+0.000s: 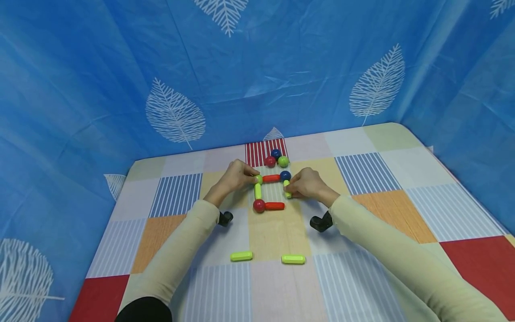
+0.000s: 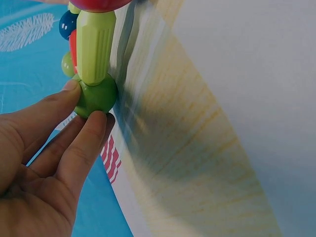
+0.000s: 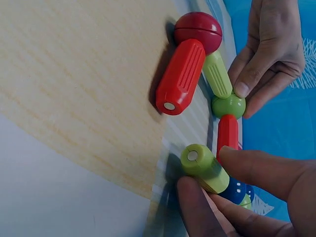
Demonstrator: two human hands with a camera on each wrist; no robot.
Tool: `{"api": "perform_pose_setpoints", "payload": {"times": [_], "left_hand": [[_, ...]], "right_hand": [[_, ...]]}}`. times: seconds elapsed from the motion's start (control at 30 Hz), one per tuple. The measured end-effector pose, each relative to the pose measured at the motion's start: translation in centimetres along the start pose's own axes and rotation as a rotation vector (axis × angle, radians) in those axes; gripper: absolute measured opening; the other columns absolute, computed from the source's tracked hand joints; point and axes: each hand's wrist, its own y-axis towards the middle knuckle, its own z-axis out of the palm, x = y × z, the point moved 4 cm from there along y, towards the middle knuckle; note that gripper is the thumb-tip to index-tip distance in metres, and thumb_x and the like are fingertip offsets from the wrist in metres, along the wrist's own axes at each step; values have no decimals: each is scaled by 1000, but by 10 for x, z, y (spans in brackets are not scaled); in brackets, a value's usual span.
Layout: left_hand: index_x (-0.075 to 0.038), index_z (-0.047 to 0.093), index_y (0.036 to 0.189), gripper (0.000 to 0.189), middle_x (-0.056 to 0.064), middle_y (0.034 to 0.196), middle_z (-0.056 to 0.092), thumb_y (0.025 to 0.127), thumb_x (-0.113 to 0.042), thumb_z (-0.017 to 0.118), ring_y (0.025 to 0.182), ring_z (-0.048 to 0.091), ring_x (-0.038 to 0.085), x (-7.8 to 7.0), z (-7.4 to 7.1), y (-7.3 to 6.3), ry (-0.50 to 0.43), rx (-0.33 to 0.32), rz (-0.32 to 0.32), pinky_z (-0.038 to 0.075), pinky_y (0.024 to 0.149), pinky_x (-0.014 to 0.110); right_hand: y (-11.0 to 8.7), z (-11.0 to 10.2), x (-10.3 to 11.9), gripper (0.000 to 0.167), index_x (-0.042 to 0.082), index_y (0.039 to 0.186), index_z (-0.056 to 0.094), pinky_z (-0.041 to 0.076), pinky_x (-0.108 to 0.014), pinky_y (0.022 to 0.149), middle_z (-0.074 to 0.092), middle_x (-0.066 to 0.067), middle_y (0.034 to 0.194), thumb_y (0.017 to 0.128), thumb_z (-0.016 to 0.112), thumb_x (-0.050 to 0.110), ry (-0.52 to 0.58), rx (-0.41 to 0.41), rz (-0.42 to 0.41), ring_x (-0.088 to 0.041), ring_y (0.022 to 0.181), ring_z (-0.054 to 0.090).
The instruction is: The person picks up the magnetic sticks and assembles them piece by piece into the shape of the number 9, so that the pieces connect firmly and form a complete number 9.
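My left hand pinches a green ball at the far left corner of a figure made of balls and rods. From that ball a red rod runs to a blue ball, and a green rod runs to a red ball. A second red rod sticks out from the red ball, its silvery end disc free. My right hand holds another green rod between thumb and fingers. One end of this rod meets the blue ball; the other points toward me, apart from the near red rod.
Behind the figure sit a loose red ball, a dark blue ball and a green ball. Nearer me lie two green rods, a left one and a right one. A blue curtain hangs behind the patchwork-covered table.
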Motion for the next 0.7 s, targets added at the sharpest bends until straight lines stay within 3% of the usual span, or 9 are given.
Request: {"api": "perform_pose_setpoints", "payload": {"times": [0.27, 0.5, 0.7], "left_hand": [[-3, 76, 107, 21, 11, 104, 74, 86, -5, 75, 100, 65, 22, -1, -4, 1, -4, -3, 7, 54, 85, 31], [-3, 75, 107, 21, 11, 105, 74, 86, -6, 75, 101, 65, 22, 0, -6, 2, -2, -2, 7, 53, 87, 31], [-2, 76, 106, 21, 11, 103, 74, 85, -5, 76, 103, 65, 23, 0, -2, 0, -5, 10, 21, 52, 90, 32]], "right_hand": [[4, -10, 5, 28, -4, 105, 74, 50, -23, 63, 73, -9, 81, 90, 71, 19, -74, -9, -57, -15, 71, 64], [17, -32, 26, 38, -10, 123, 62, 53, -44, 87, 69, -23, 111, 92, 63, 12, -221, -135, -232, -34, 103, 64], [44, -32, 31, 47, -8, 135, 53, 46, -46, 99, 60, -25, 128, 92, 63, 9, -175, -133, -224, -39, 120, 54]]}}
